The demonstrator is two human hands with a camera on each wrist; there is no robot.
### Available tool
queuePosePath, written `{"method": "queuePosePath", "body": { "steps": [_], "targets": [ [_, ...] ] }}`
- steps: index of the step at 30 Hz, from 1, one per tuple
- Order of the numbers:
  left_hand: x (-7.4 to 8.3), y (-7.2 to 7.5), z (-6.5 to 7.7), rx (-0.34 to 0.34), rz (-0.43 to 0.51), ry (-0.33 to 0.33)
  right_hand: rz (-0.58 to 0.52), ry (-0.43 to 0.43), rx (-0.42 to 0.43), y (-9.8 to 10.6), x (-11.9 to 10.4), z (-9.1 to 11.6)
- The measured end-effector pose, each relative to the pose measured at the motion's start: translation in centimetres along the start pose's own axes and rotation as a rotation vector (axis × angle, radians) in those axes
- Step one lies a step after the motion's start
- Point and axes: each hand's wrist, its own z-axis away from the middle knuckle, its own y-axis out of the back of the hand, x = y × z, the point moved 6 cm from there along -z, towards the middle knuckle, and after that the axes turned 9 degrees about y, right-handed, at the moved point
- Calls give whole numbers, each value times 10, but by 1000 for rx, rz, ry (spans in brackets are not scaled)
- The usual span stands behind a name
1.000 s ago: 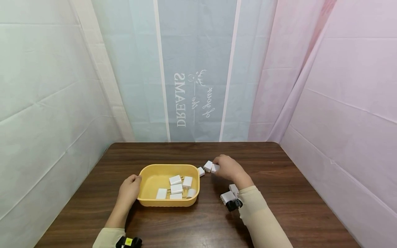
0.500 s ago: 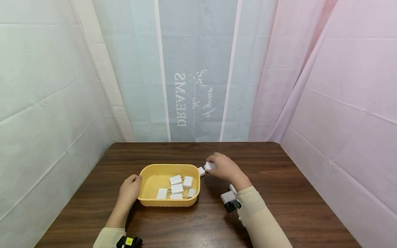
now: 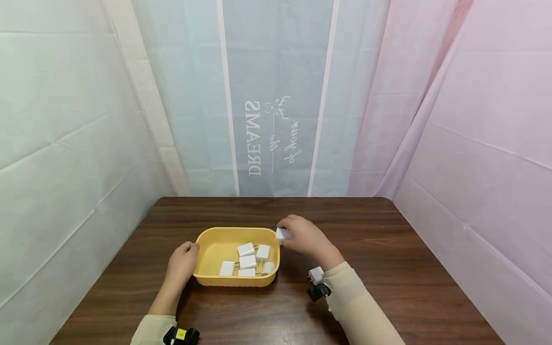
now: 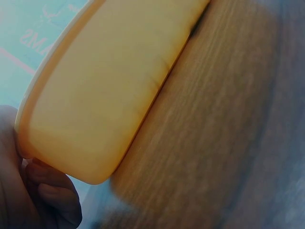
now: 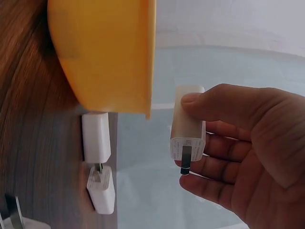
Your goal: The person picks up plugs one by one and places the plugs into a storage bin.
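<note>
My left hand (image 3: 182, 261) grips the left rim of a yellow plastic basin (image 3: 209, 251). In the left wrist view its curled fingers (image 4: 57, 198) lie under the corner of the basin's rim. Several white charger plugs (image 3: 247, 261) lie inside, mostly toward the right. At the basin's right end, my right hand (image 3: 308, 238) pinches another white charger plug (image 5: 188, 117), raised to rim height. Its thumb presses one side, and the metal prongs point back toward the wrist. Below, two charger plugs (image 5: 96, 138) lie in a row on the table beside the basin.
A white charger plug (image 3: 316, 274) lies near the right sleeve (image 3: 349, 290), partly behind the black wrist camera (image 3: 319, 291). Prongs of a further plug (image 5: 15, 214) show low in the right wrist view. The dark wooden table (image 3: 276, 311) ends at a hanging curtain (image 3: 276, 182).
My right hand has moved left to the basin's right rim, bringing a charger plug up from the row on the table. The left hand keeps its grip on the basin.
</note>
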Motion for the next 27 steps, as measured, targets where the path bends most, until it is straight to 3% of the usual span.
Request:
{"method": "queuePosePath", "body": {
  "steps": [9,18,27],
  "targets": [
    [0,3,-1,13,-11,-1,5,37,37,12,-17,-4],
    [0,-2,-2,-4,18,-2,30,65,13,12,-32,-7],
    [0,-1,0,-2,21,7,3,4,-13,5,-40,-14]
  ]
}}
